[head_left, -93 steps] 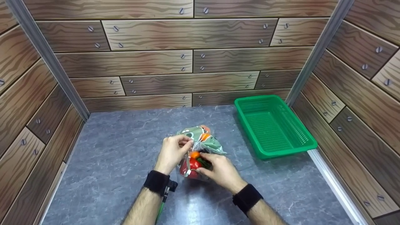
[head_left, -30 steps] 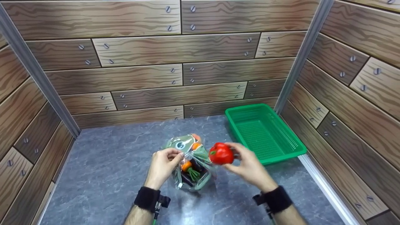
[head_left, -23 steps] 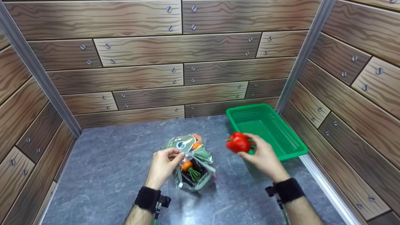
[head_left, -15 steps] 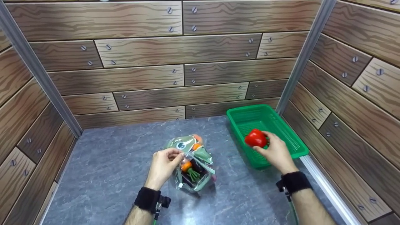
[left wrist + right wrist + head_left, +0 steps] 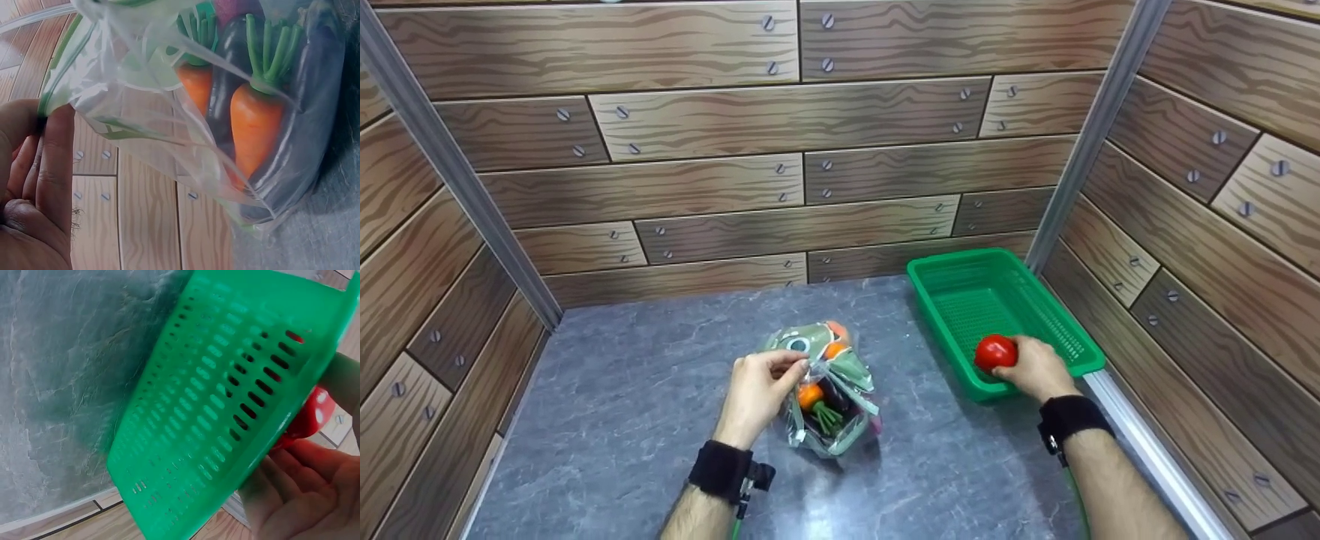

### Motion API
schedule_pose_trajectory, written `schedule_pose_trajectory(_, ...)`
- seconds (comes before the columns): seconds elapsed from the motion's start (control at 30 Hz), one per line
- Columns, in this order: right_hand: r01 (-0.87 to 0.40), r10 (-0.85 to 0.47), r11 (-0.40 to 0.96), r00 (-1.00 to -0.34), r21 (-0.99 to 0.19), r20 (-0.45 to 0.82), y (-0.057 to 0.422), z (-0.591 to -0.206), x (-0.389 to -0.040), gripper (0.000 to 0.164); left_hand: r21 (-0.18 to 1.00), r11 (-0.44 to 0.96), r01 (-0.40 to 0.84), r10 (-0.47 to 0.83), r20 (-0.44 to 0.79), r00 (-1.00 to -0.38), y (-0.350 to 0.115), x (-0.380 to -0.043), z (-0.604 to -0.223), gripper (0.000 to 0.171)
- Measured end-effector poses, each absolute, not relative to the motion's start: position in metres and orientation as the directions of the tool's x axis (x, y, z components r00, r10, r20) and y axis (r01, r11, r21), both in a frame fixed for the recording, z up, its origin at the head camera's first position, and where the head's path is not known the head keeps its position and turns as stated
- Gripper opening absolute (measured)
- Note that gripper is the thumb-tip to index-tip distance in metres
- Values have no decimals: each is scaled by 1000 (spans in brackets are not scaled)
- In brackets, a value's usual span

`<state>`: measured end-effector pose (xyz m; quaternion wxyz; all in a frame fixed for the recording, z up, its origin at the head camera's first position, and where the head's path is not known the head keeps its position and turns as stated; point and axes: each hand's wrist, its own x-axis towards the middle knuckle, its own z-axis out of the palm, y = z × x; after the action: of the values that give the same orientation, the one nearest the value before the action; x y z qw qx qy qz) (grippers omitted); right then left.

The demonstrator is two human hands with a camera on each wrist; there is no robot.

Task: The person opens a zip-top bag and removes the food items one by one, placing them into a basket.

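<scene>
My right hand [image 5: 1041,369] holds a red bell pepper [image 5: 995,353] inside the near end of the green basket [image 5: 952,337]. In the right wrist view the basket's slotted wall hides much of the pepper [image 5: 306,417]. With thumb and fingertip my left hand [image 5: 760,391] pinches the edge of a clear zip bag [image 5: 861,435], whose mouth is spread. Through the plastic in the left wrist view show two carrots [image 5: 256,126] with green tops and dark eggplants [image 5: 306,112]. A purple-pink thing [image 5: 239,8] lies beyond them, partly hidden.
The grey marbled table [image 5: 645,390] is bounded by wood-patterned walls [image 5: 697,172] at the back and sides. The basket stands by the right wall, near a metal rail [image 5: 1140,442]. A printed green and orange flap [image 5: 810,341] of the bag lies toward the back.
My right hand has taken the red bell pepper from the bag, carried it right and lowered it into the green basket. The left hand has stayed at the bag's edge.
</scene>
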<state>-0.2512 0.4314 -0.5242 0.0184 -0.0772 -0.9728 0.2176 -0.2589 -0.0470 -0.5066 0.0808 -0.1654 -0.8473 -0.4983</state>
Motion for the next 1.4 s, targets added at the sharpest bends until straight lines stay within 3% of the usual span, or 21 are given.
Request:
schedule_pose_trajectory(0.1, 148, 146, 903, -989, -404, -36, 431, -525, -255, 71, 811, 451, 373, 211, 309, -927, -46, -258, -505, 17)
schedule_pose_trajectory(0.3, 164, 157, 898, -986, -409, -50, 431, -528, -262, 39, 808, 461, 367, 205, 306, -930, -46, -259, -505, 15)
schedule_pose_trajectory(0.4, 162, 157, 895, -987, -415, -45, 430, -530, -263, 35, 811, 460, 363, 205, 301, -932, -47, -259, -505, 15)
schedule_pose_trajectory(0.67, 101, 149, 883, -986, -458, 70, 402, -522, -255, 47, 812, 448, 375, 208, 313, -927, -46, -260, -502, 15)
schedule_pose_trajectory(0.97, -119, -5, 861, -975, -495, 224, 332, -505, -244, 46, 813, 445, 375, 205, 315, -927, -48, -261, -498, 15)
schedule_pose_trajectory(1.1, -194, -151, 772, -981, -605, 121, 307, -511, -235, 56, 821, 446, 355, 192, 299, -935, -49, -260, -495, 14)
schedule_pose_trajectory(1.3, -205, -379, 639, -923, -742, -71, 275, -536, -221, 91, 824, 439, 357, 194, 301, -934, -48, -257, -492, 13)
schedule_pose_trajectory(1.4, -191, -395, 610, -915, -769, -86, 260, -550, -217, 91, 825, 434, 362, 200, 303, -932, -48, -255, -490, 13)
